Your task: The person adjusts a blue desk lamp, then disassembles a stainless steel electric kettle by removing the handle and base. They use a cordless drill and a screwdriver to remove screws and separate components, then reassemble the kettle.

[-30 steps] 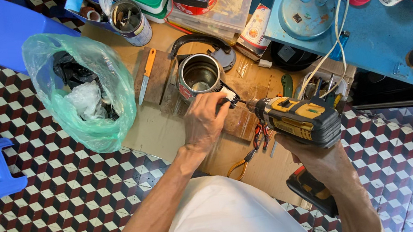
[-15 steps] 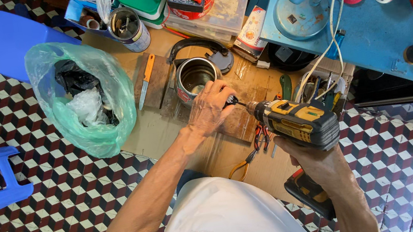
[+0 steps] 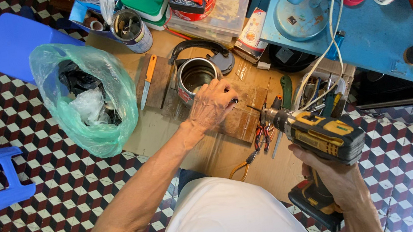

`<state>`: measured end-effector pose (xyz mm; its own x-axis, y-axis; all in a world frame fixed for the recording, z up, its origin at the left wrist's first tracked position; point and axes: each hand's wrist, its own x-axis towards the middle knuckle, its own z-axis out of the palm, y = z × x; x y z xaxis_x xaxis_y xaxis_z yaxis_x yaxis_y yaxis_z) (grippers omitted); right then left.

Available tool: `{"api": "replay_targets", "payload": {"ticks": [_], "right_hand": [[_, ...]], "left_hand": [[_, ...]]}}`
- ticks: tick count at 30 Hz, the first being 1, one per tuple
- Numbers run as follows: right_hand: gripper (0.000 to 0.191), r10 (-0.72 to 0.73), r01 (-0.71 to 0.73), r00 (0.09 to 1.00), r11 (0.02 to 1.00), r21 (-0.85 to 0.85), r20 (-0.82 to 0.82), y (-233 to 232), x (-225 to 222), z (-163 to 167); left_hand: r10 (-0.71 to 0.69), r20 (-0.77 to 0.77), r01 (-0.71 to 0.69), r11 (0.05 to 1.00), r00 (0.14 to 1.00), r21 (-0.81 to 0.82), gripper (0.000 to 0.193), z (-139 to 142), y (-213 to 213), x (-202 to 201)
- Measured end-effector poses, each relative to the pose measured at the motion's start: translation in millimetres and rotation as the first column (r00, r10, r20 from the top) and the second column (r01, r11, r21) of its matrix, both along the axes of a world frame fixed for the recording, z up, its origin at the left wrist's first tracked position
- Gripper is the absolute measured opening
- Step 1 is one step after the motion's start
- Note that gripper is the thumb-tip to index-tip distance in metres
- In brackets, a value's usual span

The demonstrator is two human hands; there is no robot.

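Cordless drill (image 3: pixel 322 134), yellow and black, is sitting at about 4 o'clock in the view, and the right hand (image 3: pixel 336 176) is wrapping its fingers tight around the grip so the chuck is pointing toward 10 o'clock, at the work. Left hand (image 3: pixel 211 104) is pressing down near the middle, fingers curled over a small dark part I can't make out, right on the wooden block (image 3: pixel 236 120), probably pinning it so it isn't spinning. Metal pot (image 3: pixel 195 77) is standing touching that hand at 12 o'clock, with its black lid (image 3: pixel 217 58) parked just behind. Red-handled pliers (image 3: pixel 263 135) are lying just below the drill's nose, handy for grabbing. Orange-handled knife (image 3: pixel 148 81) is resting on a board at 10 o'clock, and the green trash bag (image 3: pixel 88 100) is gaping open at 9 o'clock on the floor, close enough for scraps.
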<state>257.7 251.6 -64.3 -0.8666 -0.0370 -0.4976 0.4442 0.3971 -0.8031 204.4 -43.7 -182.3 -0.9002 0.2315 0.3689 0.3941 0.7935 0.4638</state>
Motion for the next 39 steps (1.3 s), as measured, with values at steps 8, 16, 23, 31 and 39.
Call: {"api": "replay_targets", "payload": {"ticks": [8, 16, 23, 31, 39], "right_hand": [[0.028, -0.294, 0.29, 0.924, 0.956, 0.055, 0.243, 113.3, 62.0, -77.7], [0.034, -0.591, 0.706, 0.708, 0.59, -0.392, 0.387, 185.0, 117.6, -189.6], [0.04, -0.569, 0.727, 0.669, 0.371, -0.577, 0.478, 156.5, 92.6, -236.4], [0.032, -0.554, 0.841, 0.541, 0.364, -0.401, 0.633, 111.2, 86.8, -239.8], [0.042, -0.394, 0.315, 0.741, 0.919, 0.237, 0.544, 129.3, 87.9, -250.7]], "left_hand": [[-0.346, 0.004, 0.325, 0.878, 0.938, -0.351, 0.008, -2.0, 7.0, -37.3], [-0.445, 0.039, 0.441, 0.863, 0.895, -0.246, 0.019, 15.2, 19.2, -31.9], [-0.406, 0.331, 0.521, 0.718, 0.852, -0.46, 0.011, 17.5, 38.3, -58.4], [-0.547, 0.269, 0.608, 0.682, 0.793, -0.406, 0.014, 9.9, 22.2, -65.4], [-0.463, 0.308, 0.528, 0.83, 0.831, -0.178, 0.011, 16.5, 20.1, -65.5]]}}
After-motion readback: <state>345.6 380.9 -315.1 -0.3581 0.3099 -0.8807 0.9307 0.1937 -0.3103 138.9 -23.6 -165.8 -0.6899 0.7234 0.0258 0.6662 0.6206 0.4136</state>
